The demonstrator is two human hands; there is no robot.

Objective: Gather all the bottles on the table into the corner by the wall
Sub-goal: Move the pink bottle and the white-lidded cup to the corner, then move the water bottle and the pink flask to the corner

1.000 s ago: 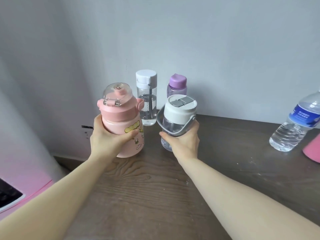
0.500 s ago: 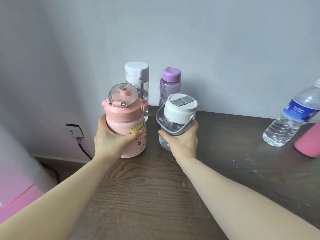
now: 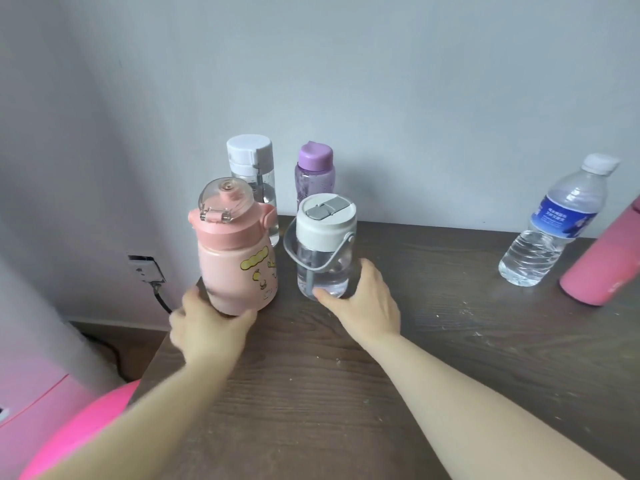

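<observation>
The left hand (image 3: 207,327) loosely cups the base of the pink cartoon bottle (image 3: 235,261) in the table (image 3: 346,393) corner; the right hand (image 3: 367,299), half-open, touches the clear handled bottle (image 3: 323,251). Both hands should release straight back without tipping them.

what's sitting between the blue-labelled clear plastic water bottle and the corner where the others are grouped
Nothing visible. The blue-labelled clear plastic water bottle stands apart at the right, and the dark wooden tabletop between it and the white-lidded clear bottle with a grey handle is bare.
</observation>
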